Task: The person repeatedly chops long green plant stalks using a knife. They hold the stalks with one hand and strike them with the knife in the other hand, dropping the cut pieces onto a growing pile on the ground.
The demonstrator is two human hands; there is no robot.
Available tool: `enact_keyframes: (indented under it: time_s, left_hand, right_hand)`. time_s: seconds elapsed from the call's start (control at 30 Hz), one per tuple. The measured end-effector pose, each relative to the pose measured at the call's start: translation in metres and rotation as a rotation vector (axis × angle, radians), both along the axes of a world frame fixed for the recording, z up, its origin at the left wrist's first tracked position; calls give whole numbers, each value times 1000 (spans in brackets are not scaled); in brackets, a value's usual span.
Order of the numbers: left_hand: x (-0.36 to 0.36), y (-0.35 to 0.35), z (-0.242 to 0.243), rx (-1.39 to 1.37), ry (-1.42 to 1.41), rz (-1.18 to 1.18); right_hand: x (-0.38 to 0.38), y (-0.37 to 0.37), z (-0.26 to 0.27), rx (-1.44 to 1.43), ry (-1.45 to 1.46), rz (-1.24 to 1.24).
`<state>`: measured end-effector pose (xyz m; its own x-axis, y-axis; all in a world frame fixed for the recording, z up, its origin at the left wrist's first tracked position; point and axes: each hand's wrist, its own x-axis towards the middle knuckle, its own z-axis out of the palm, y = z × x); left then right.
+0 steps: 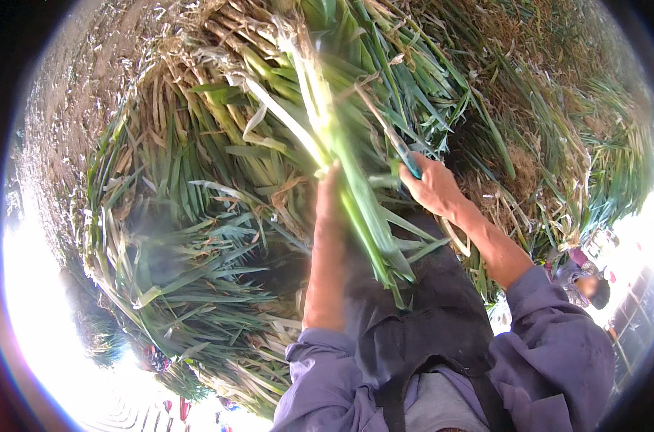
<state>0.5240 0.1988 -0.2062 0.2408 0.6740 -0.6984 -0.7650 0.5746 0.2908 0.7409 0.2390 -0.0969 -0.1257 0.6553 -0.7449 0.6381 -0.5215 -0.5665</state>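
My left hand grips a small bunch of leek-like stalks, partly hidden behind them. Their pale root ends point away from me, and the green leaves hang toward my lap. One white stalk splays off to the left. In my right hand is a narrow hand tool with a teal grip, possibly a sickle. It slants up and left, beside the stalks and apart from them; blur obscures its far end. Beneath both hands lies a heap of similar stalks.
Loose green leaves are piled at the left, and more cut plants lie to the right. Dry soil with debris stretches beyond. Another person is at the far right, near dark paving.
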Motion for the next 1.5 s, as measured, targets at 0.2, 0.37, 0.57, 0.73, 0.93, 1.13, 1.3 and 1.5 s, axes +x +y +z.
enact_keyframes:
  time_s: [0.2,0.37,0.57,0.73,0.93,1.13,1.3,1.5]
  left_hand:
    - [-45,-40,9,13,-37,83]
    - [-45,-50,23,18,0,168]
    - [-43,-46,30,33,-19,239]
    - [-49,-57,15,87,-29,247]
    - [-45,-65,3,90,31,272]
    - [-54,-65,2,137,-227,331]
    - [-66,-72,-16,35,-105,267]
    - [-63,-68,-26,-94,-39,244]
  right_hand:
    - [-31,-56,-7,300,-209,428]
    - [-68,-46,-20,336,-265,395]
    - [-100,38,-53,254,-219,228]
    - [-123,103,-82,204,-226,195]
    - [-106,81,-87,190,-165,403]
    - [-59,-64,-1,232,-179,505]
    - [-68,-89,1,204,-197,476]
    - [-75,-61,-30,233,-260,449]
